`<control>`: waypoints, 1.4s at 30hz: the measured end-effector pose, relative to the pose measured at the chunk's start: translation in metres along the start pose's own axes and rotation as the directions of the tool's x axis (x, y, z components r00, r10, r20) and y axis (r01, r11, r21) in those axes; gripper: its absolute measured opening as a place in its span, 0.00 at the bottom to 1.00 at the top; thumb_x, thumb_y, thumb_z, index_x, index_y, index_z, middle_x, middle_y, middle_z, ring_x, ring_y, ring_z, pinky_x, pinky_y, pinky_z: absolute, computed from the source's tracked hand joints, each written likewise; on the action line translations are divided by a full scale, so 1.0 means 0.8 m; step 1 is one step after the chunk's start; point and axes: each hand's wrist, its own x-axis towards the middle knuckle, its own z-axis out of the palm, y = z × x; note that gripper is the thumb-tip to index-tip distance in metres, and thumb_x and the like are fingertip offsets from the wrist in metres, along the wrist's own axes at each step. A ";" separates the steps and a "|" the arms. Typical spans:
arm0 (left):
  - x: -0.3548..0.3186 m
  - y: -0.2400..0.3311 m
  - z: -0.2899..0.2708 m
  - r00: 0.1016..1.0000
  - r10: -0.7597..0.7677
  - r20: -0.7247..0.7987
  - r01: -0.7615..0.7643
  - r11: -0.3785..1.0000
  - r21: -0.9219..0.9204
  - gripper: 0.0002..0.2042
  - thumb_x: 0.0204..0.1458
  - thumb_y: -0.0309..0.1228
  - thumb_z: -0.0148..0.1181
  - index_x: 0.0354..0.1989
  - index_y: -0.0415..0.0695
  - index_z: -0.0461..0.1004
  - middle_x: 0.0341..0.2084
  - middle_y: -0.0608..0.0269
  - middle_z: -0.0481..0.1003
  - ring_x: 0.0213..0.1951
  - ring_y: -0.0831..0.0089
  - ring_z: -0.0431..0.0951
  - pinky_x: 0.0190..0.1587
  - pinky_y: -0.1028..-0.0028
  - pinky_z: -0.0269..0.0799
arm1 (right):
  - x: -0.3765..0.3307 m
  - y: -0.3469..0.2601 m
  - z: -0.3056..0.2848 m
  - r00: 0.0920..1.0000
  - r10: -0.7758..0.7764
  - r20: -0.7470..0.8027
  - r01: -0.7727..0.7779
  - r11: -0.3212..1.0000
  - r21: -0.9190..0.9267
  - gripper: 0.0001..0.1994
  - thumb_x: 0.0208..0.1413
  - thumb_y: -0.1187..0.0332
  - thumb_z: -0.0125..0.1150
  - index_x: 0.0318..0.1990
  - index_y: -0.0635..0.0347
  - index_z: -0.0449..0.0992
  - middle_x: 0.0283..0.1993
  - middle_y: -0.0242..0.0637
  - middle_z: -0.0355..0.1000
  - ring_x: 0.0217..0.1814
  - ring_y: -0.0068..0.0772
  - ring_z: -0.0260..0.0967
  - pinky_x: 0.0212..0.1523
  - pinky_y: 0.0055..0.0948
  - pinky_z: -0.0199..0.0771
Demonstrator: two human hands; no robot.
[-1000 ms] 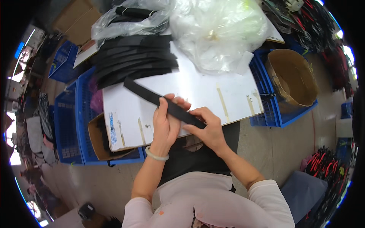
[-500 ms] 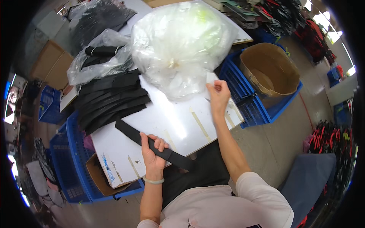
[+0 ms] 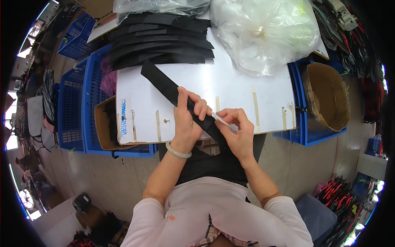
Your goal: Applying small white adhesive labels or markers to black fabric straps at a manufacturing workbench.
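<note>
A long black fabric strip [image 3: 163, 84] slants across the near part of the white table, its lower end beyond the table's front edge. My left hand [image 3: 188, 113] is closed round the strip near its middle, thumb on top. Between the thumb and fingers of my right hand [image 3: 238, 131] is a small white piece [image 3: 221, 119], flat and thin, pinched right beside the strip. Whether the white piece touches the strip I cannot tell. A pile of similar black strips [image 3: 160, 41] lies at the far left of the table.
Large clear plastic bag [image 3: 265, 37], puffed up, rests at the table's far right. Blue crates flank the white table [image 3: 185, 76]: one at left [image 3: 74, 107] and one at right [image 3: 302, 119] with a cardboard box [image 3: 327, 96]. Tape strips mark the tabletop.
My right hand has come from beside the plastic bag back to the strip, bringing the white piece. My left hand still grips the strip. The view has shifted.
</note>
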 end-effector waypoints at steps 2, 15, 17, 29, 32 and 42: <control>-0.004 -0.001 0.010 0.990 0.063 -0.129 -0.059 0.998 0.030 0.20 0.58 0.51 0.57 0.27 0.46 0.66 0.14 0.67 0.62 0.18 0.73 0.65 0.32 0.66 0.73 | 0.001 0.004 0.004 0.926 -0.358 -0.122 0.300 0.892 -0.339 0.11 0.48 0.79 0.66 0.32 0.64 0.67 0.39 0.42 0.75 0.36 0.30 0.74 0.37 0.26 0.74; -0.024 0.004 0.003 0.993 0.118 -0.025 -0.116 0.990 0.076 0.19 0.59 0.48 0.56 0.24 0.47 0.64 0.12 0.69 0.58 0.14 0.75 0.60 0.29 0.69 0.70 | -0.006 0.021 0.039 0.982 -0.187 -0.030 0.181 0.973 -0.143 0.13 0.44 0.84 0.65 0.30 0.63 0.64 0.38 0.43 0.74 0.34 0.36 0.73 0.35 0.29 0.74; -0.020 0.010 -0.004 0.995 0.095 -0.036 -0.092 0.992 0.086 0.19 0.58 0.49 0.56 0.25 0.47 0.65 0.13 0.69 0.60 0.16 0.75 0.61 0.30 0.68 0.71 | -0.005 0.020 0.041 0.960 -0.279 -0.016 0.267 0.933 -0.241 0.13 0.43 0.85 0.64 0.30 0.63 0.64 0.39 0.44 0.74 0.35 0.37 0.74 0.35 0.30 0.74; -0.021 0.016 -0.001 0.982 0.183 -0.049 -0.177 0.978 0.109 0.22 0.55 0.52 0.60 0.32 0.44 0.67 0.22 0.61 0.71 0.26 0.69 0.76 0.44 0.55 0.78 | 0.003 0.003 0.021 0.930 -0.357 0.087 0.367 0.890 -0.272 0.16 0.40 0.80 0.72 0.30 0.63 0.66 0.41 0.45 0.76 0.40 0.41 0.77 0.34 0.32 0.75; -0.017 0.023 -0.005 0.993 0.109 -0.050 -0.102 0.987 0.127 0.19 0.59 0.48 0.57 0.27 0.46 0.65 0.16 0.65 0.68 0.21 0.70 0.74 0.40 0.58 0.78 | -0.002 0.000 0.024 0.944 -0.317 0.087 0.329 0.898 -0.292 0.15 0.40 0.79 0.72 0.29 0.62 0.67 0.40 0.44 0.77 0.38 0.38 0.76 0.35 0.31 0.75; -0.051 0.016 0.001 0.993 -0.015 -0.119 0.049 0.956 0.288 0.15 0.52 0.21 0.60 0.47 0.31 0.70 0.20 0.62 0.70 0.21 0.75 0.69 0.32 0.71 0.75 | 0.026 -0.014 0.003 0.873 -0.488 0.016 0.453 0.797 -0.399 0.14 0.41 0.78 0.73 0.34 0.65 0.73 0.39 0.42 0.71 0.37 0.40 0.73 0.37 0.31 0.74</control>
